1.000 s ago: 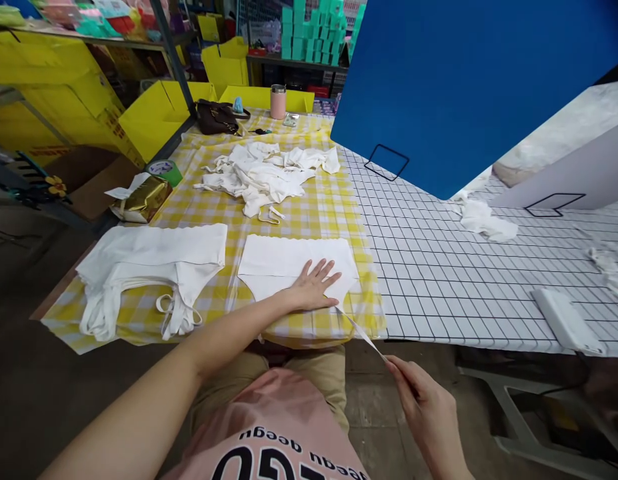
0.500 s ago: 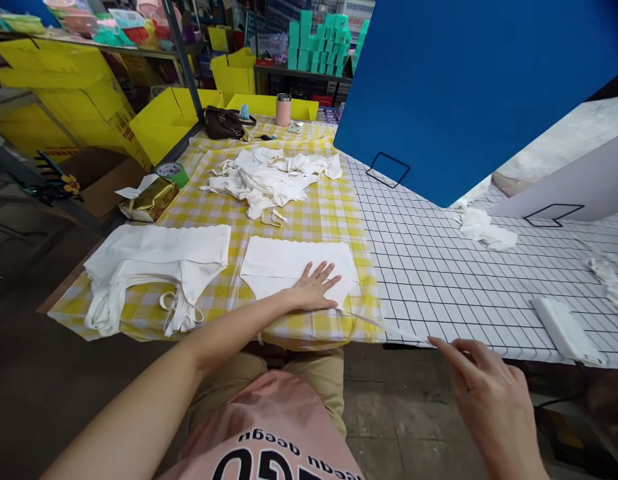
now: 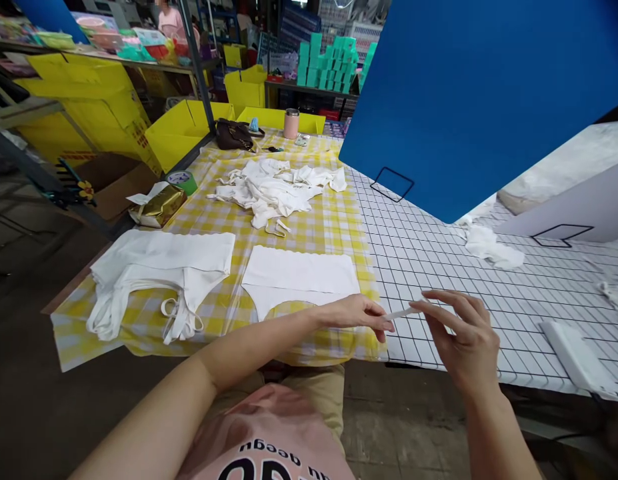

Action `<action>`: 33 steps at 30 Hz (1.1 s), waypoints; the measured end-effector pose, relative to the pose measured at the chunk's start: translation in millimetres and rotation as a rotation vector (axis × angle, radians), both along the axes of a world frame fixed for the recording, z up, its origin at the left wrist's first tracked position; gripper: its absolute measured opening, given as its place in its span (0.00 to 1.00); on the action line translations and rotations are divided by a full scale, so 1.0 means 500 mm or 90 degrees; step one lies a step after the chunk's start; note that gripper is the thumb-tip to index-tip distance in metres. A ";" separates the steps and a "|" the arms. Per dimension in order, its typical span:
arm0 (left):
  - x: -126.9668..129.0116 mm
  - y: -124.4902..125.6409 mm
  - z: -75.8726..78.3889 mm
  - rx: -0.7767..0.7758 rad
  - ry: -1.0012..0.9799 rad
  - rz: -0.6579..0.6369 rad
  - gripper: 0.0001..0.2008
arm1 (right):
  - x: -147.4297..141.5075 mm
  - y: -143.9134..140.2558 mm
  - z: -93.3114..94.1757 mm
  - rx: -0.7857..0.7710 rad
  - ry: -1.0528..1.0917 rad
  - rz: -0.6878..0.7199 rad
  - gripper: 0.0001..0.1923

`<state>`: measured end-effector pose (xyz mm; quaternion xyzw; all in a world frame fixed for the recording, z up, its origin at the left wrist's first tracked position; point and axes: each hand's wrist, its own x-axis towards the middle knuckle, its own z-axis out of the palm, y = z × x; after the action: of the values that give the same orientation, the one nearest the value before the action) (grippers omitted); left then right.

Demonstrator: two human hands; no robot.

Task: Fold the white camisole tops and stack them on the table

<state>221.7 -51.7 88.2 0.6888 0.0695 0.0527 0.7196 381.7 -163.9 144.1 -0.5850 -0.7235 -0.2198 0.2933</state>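
A white garment with a scalloped top edge [image 3: 299, 270] lies flat on the yellow checked cloth in front of me. At its lower right corner my left hand [image 3: 356, 312] is closed on a thin white strap [image 3: 401, 313]. My right hand [image 3: 461, 337] pinches the strap's other end between thumb and fingers, just above the white grid-patterned cloth. The short length between both hands looks taut. To the left lies a stack of folded white garments [image 3: 161, 257] with straps hanging toward the front edge. Farther back is a loose heap of white garments [image 3: 273, 190].
A blue panel [image 3: 469, 100] stands at the right. A white power strip [image 3: 579, 357] lies near the right front edge. Toward the back are a pink tumbler [image 3: 291, 125] and a dark handbag [image 3: 233, 135]. A gold packet [image 3: 161, 205] and green tape roll [image 3: 183, 181] sit left.
My left hand has left the flat garment, moved right and closed on the strap. My right hand has moved up and left, so the hands are closer together.
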 end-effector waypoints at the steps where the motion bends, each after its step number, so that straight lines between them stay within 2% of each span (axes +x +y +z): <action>1: 0.000 -0.002 0.000 -0.038 -0.008 0.020 0.20 | 0.002 0.008 -0.004 0.009 0.028 -0.004 0.09; 4: -0.006 -0.009 -0.003 -0.096 -0.015 0.076 0.19 | 0.010 0.032 -0.030 0.034 0.072 -0.051 0.08; 7: -0.014 -0.012 -0.009 -0.090 -0.031 0.099 0.17 | 0.020 0.057 -0.071 0.029 0.029 -0.076 0.10; 12: -0.025 -0.018 -0.024 -0.024 -0.012 0.140 0.14 | 0.034 0.083 -0.140 -0.039 0.006 -0.078 0.11; 17: -0.032 -0.038 -0.043 0.055 0.030 0.188 0.12 | 0.034 0.094 -0.178 -0.074 0.084 -0.116 0.13; 20: -0.035 -0.055 -0.053 0.130 0.052 0.208 0.13 | 0.027 0.101 -0.185 -0.092 0.147 -0.131 0.13; 23: -0.038 -0.068 -0.054 0.209 0.027 0.190 0.13 | 0.016 0.107 -0.187 -0.127 0.236 -0.127 0.14; 25: -0.041 -0.066 -0.055 0.293 0.007 0.161 0.11 | 0.009 0.109 -0.185 -0.164 0.303 -0.119 0.14; 27: -0.048 -0.051 -0.059 0.413 0.019 0.170 0.10 | 0.000 0.109 -0.181 -0.203 0.386 -0.112 0.13; 30: -0.067 -0.007 -0.075 0.562 0.132 0.304 0.11 | -0.019 0.109 -0.174 -0.263 0.548 -0.078 0.13; 33: -0.087 0.043 -0.098 0.636 0.237 0.392 0.10 | -0.042 0.115 -0.172 -0.323 0.691 -0.032 0.17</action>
<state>178.4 -30.3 39.2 0.8887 0.3566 0.1629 0.2376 360.7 -106.3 58.3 -0.6823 -0.4865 0.2828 0.4668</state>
